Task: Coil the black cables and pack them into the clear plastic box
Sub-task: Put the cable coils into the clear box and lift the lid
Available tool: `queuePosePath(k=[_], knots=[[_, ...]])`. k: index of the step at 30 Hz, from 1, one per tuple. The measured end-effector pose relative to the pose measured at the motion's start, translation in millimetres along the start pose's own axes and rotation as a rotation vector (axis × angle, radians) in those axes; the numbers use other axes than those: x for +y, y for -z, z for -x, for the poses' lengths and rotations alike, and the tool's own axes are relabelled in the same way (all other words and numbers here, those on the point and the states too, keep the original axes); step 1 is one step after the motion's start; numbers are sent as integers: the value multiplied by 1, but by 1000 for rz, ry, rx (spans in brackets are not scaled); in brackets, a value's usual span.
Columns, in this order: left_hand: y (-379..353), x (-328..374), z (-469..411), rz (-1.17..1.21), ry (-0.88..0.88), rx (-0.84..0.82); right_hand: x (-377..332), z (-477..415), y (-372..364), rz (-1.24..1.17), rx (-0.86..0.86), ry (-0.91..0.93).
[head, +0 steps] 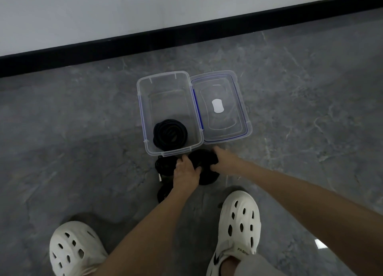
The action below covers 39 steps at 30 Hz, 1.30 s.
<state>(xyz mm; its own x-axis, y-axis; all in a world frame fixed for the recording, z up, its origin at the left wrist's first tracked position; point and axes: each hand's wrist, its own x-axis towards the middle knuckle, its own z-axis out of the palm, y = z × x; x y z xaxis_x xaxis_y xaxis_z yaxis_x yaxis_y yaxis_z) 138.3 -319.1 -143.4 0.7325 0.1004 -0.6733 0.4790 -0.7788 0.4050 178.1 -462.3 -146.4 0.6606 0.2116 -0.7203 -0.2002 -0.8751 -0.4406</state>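
Grey floor (83,130): clear box (141,109) holds one coil (170,135); left hand (186,173) and right hand (222,160) grip another coil (202,156).

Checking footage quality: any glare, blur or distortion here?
Head view: a glare patch on the floor, lower right; left hand, right hand and the cable they hold are slightly blurred; the baseboard runs tilted, barely bowed.

Dim, flat indoor light. Soft shadows by the clogs (238,224). Bright glare patch (320,244) on the floor (83,130), lower right. Slight softness; wide-angle stretch at edges.
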Motion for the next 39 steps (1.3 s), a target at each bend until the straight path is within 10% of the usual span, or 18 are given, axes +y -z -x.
queuePosePath(k=[16, 33, 39], knots=[[-4, 10, 23, 290, 58, 43, 3, 38, 34, -131, 13, -20], [130, 46, 8, 199, -253, 322, -97, 44, 118, -272, 219, 141], [176, 33, -57, 222, -409, 140, -132, -21, 122, -386, 253, 168]])
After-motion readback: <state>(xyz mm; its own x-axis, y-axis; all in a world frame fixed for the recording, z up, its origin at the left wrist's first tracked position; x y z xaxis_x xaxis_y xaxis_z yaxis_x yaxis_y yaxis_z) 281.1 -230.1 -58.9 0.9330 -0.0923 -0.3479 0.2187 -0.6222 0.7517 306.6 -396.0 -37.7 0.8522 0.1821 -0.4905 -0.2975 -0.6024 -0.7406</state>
